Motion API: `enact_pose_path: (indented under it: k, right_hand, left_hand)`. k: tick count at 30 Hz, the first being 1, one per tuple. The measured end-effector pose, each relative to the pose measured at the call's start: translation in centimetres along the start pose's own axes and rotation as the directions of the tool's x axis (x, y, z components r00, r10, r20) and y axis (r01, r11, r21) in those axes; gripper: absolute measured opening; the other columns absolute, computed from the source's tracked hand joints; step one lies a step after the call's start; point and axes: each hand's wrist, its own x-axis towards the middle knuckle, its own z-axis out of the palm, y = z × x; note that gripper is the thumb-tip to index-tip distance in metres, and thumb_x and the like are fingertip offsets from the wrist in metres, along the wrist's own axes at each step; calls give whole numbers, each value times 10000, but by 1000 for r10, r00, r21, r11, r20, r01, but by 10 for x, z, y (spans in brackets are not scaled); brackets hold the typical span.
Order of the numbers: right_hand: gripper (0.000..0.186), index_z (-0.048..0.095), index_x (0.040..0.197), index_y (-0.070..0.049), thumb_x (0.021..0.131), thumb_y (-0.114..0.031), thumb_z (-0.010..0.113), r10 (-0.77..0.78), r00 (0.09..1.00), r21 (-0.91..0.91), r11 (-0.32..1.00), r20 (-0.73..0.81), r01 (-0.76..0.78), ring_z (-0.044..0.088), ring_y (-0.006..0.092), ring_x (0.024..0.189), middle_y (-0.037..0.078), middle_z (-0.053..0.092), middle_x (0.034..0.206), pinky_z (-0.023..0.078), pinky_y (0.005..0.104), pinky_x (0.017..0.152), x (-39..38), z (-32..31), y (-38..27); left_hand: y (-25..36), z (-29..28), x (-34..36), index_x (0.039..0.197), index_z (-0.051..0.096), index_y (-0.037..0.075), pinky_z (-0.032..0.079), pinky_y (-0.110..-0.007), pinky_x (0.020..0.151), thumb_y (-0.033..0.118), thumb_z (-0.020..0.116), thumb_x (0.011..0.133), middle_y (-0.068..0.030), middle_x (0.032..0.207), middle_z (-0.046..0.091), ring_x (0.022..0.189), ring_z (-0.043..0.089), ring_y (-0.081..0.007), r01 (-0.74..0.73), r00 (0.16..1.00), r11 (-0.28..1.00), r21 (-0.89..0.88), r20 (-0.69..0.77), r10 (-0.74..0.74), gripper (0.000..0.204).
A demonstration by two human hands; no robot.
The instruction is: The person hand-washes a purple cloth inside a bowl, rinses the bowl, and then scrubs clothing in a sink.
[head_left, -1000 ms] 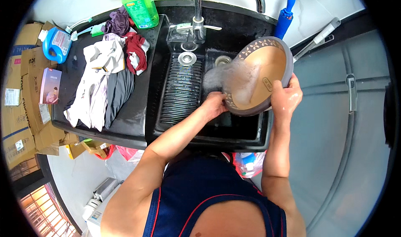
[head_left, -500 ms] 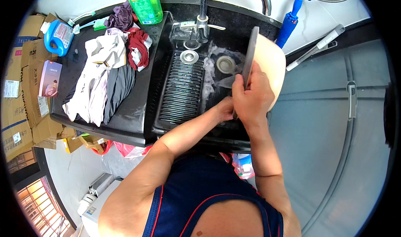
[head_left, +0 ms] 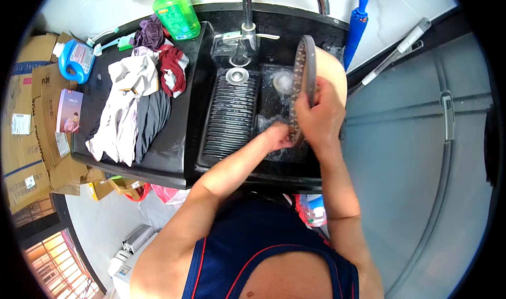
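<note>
Over the black sink (head_left: 269, 167) a basin (head_left: 333, 62) stands tipped on edge, its cream outside to the right and its grey rim and patterned brownish inner side to the left. My right hand (head_left: 322, 112) is closed on the rim, with the thumb on the near side. At the basin's lower edge my left hand (head_left: 279, 135) grips the rim; its fingers are partly hidden. Water and white suds lie on the sink bottom around the drain (head_left: 283, 83). A ribbed washboard section (head_left: 229, 122) with a round metal strainer (head_left: 237, 76) is left of the hands.
The faucet (head_left: 249, 33) rises behind the sink. Clothes (head_left: 124, 104) lie on the left counter, with a green bottle (head_left: 179, 17), a blue jug (head_left: 75, 62) and a purple box (head_left: 69, 112) around them. A blue umbrella (head_left: 356, 33) hangs at the right wall beside a grey door panel (head_left: 400, 141).
The basin has turned so that its patterned inner side shows, and it sits slightly further left. Both hands moved with it. Suds beside the washboard have thinned and spread.
</note>
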Motion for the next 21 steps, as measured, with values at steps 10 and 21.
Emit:
enact_pose_path:
  k: [10, 21]
  right_hand:
    - [172, 582, 956, 32, 804, -10, 651, 542, 839, 636, 635, 36, -438, 572, 93, 697, 52, 633, 841, 480, 231, 645, 25, -115, 77]
    - [150, 587, 944, 31, 816, -11, 652, 493, 848, 566, 763, -197, -312, 545, 82, 698, 35, 615, 821, 459, 213, 686, 12, -175, 76]
  left_hand:
    - [207, 44, -98, 1119, 626, -36, 501, -484, 851, 201, 631, 895, -238, 984, 661, 951, 631, -417, 96, -56, -546, 832, 552, 832, 327]
    - [231, 18, -74, 872, 690, 16, 530, -438, 791, 34, 620, 837, -184, 906, 677, 874, 657, -384, -187, 159, -544, 818, 571, 805, 80]
